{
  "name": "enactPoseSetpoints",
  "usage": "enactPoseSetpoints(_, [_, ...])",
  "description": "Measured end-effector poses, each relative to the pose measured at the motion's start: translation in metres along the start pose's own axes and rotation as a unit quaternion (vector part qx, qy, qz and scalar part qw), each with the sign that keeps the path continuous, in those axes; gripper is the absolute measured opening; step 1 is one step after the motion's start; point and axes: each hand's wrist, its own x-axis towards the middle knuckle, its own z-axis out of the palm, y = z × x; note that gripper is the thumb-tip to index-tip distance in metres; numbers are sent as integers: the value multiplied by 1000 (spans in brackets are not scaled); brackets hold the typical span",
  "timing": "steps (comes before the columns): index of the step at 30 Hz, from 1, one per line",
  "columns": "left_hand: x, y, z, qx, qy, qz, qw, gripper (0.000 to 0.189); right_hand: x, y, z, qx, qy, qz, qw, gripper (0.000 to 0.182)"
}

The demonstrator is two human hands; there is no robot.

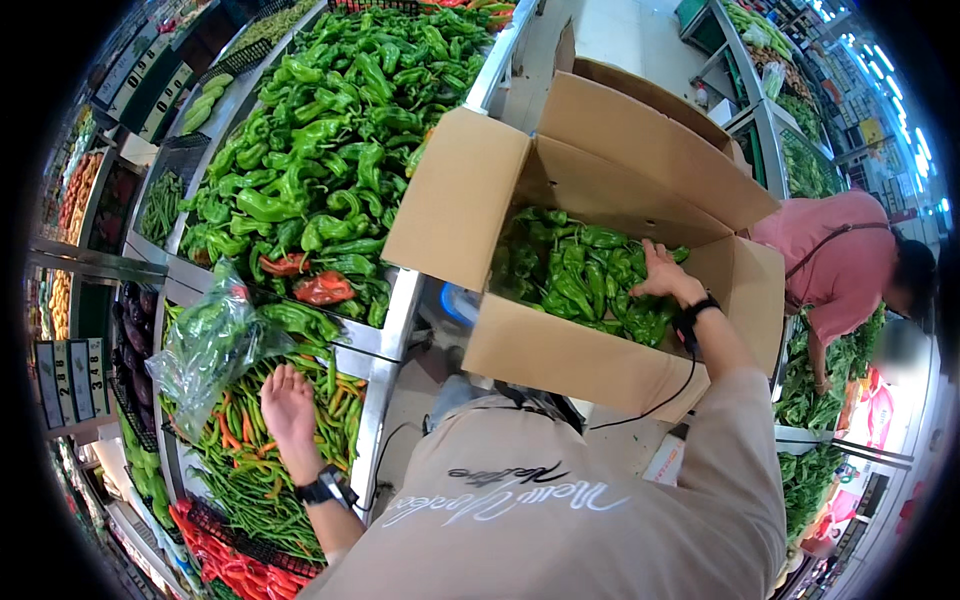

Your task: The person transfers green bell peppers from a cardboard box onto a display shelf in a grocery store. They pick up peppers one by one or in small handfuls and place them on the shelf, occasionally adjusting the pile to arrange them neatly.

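Inside an open cardboard box [570, 345], my right hand [664, 274] rests with spread fingers on the green peppers [574, 277] that cover its bottom; no pepper is plainly gripped. My left hand [287, 401] hovers over the bin of thin green and orange chili peppers [247, 420], its fingers slightly curled and nothing seen in them. Beside it lies a clear plastic bag [214, 349] with green contents. A large heap of green peppers [330, 150] fills the display above, with a few red peppers [324, 288] at its near edge.
A metal rail [390, 330] edges the display beside the box. Black cords hang from both wrists. Eggplants [135, 337] and red chilies [232, 555] sit around the left bins. At the right, a person in a pink top [840, 247] reaches into leafy greens [802, 394].
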Motion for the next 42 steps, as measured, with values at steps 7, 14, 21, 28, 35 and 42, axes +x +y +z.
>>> enactPoseSetpoints(7, [-88,-21,-21,64,189,92,975,20,75,37,91,7,35,43,998,134])
enactPoseSetpoints(14, [-103,-56,-16,69,215,54,973,19,80,6,115,73,179,94,977,92])
enactPoseSetpoints(21, [-71,-61,31,81,155,64,982,18,63,19,66,159,132,44,977,70])
enactPoseSetpoints(28, [-34,-102,101,204,52,100,972,19,4,12,-10,577,90,-183,791,69])
enactPoseSetpoints(35, [-73,-154,257,603,-371,389,589,83,-139,-80,-90,428,16,-383,818,72])
enactPoseSetpoints(42, [-44,-169,271,523,-373,401,653,82,-178,-192,-94,354,63,-456,814,79])
